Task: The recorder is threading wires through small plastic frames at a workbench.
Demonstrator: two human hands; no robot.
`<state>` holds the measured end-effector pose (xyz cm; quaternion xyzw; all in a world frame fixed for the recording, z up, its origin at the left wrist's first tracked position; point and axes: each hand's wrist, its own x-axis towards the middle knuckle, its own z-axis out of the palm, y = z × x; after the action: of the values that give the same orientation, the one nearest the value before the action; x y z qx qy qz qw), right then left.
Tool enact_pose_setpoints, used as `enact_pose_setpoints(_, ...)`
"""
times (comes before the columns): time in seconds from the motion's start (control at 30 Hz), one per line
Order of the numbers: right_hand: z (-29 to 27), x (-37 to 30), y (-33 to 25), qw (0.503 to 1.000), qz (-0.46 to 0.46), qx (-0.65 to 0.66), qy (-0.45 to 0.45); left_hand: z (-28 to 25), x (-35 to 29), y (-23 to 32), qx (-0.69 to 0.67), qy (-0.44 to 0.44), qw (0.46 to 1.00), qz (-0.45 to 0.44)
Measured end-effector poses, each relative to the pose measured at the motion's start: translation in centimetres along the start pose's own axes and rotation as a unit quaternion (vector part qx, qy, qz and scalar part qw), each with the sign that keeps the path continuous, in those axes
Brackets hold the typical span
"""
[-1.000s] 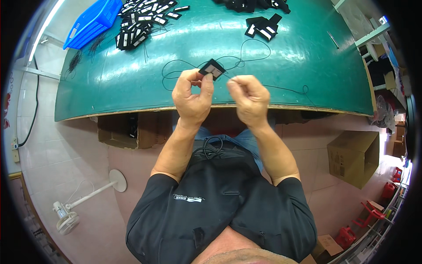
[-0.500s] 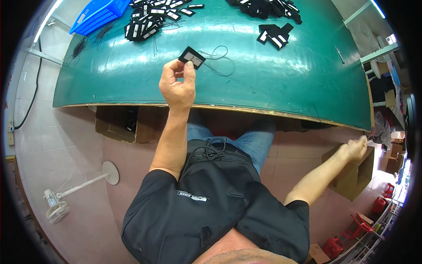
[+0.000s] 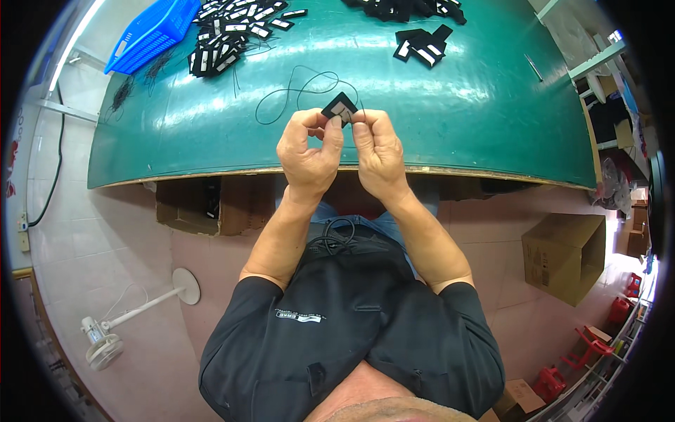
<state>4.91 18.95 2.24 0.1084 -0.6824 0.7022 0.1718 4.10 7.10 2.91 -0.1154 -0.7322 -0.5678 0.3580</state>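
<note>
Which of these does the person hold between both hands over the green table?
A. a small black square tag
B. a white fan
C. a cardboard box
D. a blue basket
A: the left hand and the right hand pinch a small black square tag above the green table.

Brown cardboard boxes [image 3: 562, 254] stand on the floor at right; another [image 3: 204, 205] under the table.

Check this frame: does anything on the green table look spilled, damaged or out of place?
Nothing stands out. Both hands, left hand and right hand, hold a small black tag above the green table. Loose black cord and heaps of tags lie undisturbed.
</note>
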Motion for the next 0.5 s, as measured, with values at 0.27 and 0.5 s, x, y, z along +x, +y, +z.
enact_pose_setpoints(0.27,-3.1,0.1,-2.0,0.998,-0.017,-0.033,0.046,0.1,0.3,-0.3,0.008,0.017,1.0,-0.014)
enact_pose_setpoints(0.5,-24.9,1.4,-2.4,0.917,-0.07,0.035,0.39,-3.1,2.0,-3.0,0.05,0.095,0.993,-0.053)
